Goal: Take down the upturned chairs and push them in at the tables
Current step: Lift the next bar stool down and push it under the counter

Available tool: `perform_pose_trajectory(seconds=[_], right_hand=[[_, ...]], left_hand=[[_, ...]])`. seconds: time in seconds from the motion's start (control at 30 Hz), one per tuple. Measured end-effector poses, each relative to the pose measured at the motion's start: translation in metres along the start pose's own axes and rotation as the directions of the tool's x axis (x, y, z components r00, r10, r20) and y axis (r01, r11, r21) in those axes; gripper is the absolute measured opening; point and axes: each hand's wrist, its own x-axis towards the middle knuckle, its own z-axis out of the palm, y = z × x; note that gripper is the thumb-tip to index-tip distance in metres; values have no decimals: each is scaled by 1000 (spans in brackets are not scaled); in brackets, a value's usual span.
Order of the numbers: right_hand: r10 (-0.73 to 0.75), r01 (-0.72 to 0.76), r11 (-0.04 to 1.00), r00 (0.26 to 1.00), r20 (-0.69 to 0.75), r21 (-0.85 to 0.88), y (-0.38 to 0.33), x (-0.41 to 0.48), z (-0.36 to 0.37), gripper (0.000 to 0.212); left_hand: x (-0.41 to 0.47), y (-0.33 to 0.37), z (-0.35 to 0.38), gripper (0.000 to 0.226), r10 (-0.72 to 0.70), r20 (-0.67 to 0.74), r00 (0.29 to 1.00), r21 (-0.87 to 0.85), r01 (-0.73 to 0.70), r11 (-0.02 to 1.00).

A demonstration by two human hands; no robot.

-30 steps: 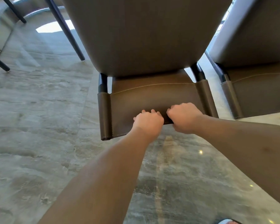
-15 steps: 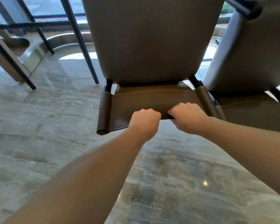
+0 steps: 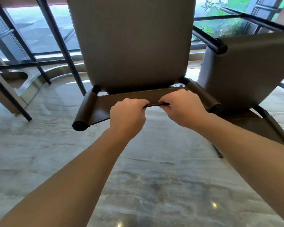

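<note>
An upturned chair (image 3: 131,43) with a grey seat underside and a brown leather backrest fills the middle of the view, lifted and tilted above the marble surface. My left hand (image 3: 127,116) and my right hand (image 3: 183,109) are both closed on the near edge of its brown backrest, side by side. A second upturned chair (image 3: 246,71) of the same kind lies at the right, its backrest resting on the surface and one black leg end pointing toward me.
Grey marble surface (image 3: 138,185) spreads below my arms. Thin black chair legs (image 3: 61,46) slant at the upper left. A wooden-edged table (image 3: 0,89) stands at far left. Large windows (image 3: 220,25) with greenery lie behind.
The chair I hold has risen and tipped, its backrest now nearly edge-on. The view has tilted up, showing the windows and more of the right chair.
</note>
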Motion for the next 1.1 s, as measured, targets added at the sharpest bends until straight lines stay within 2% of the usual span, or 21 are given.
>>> perform_pose_trajectory(seconds=[0.1,0.33,0.73,0.9,1.1], right_hand=[[-9,11,1000,997,-82,19,-4,11,-26,23],[-21,22,1000,998,-59,19,-22,38,-117,24],[20,-27,999,982,186,38,-46,88,-324,24],[11,-29,997,974,226,73,-49,112,-388,23],[6,-30,996,958,286,82,-43,134,-436,21]], left_hand=[[15,1,-25,21,1,-96,995,-21,-3,1000],[57,13,-109,23,-6,-47,999,10,6,1000],[136,63,-302,25,-23,178,984,-11,26,1000],[170,74,-365,25,-32,249,968,-44,44,998],[203,86,-405,24,-33,321,946,-54,53,997]])
